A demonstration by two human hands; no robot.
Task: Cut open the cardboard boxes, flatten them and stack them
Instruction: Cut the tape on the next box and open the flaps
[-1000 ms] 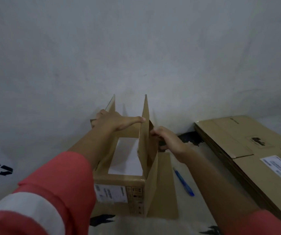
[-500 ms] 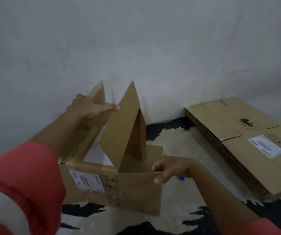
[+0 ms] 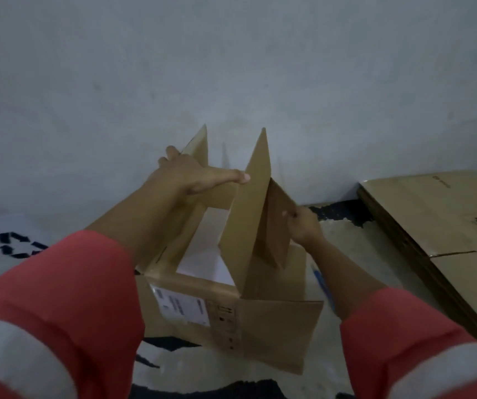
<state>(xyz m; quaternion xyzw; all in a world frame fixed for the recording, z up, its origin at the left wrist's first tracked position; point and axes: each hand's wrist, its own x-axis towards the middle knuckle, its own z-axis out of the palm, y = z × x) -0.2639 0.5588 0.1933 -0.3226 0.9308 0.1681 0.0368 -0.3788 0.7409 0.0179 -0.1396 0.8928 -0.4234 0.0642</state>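
Note:
An open brown cardboard box (image 3: 271, 329) stands on the floor in front of me, its flaps up and a white label on its near face. My left hand (image 3: 191, 175) grips the far left flap, thumb stretched toward the tall right flap (image 3: 253, 203). My right hand (image 3: 303, 226) pinches the small inner end flap (image 3: 279, 223) on the box's right side. White paper lies inside the box. A stack of flattened boxes (image 3: 444, 226) lies to the right.
A grey wall (image 3: 231, 67) rises just behind the box. A blue pen (image 3: 322, 286) lies on the floor between the box and the stack. The floor mat bears black markings, with a recycling symbol (image 3: 18, 244) at the left.
My right hand has left the box's near corner and moved up to the inner end flap. The box has turned back toward square, and the tall right flap stands more upright.

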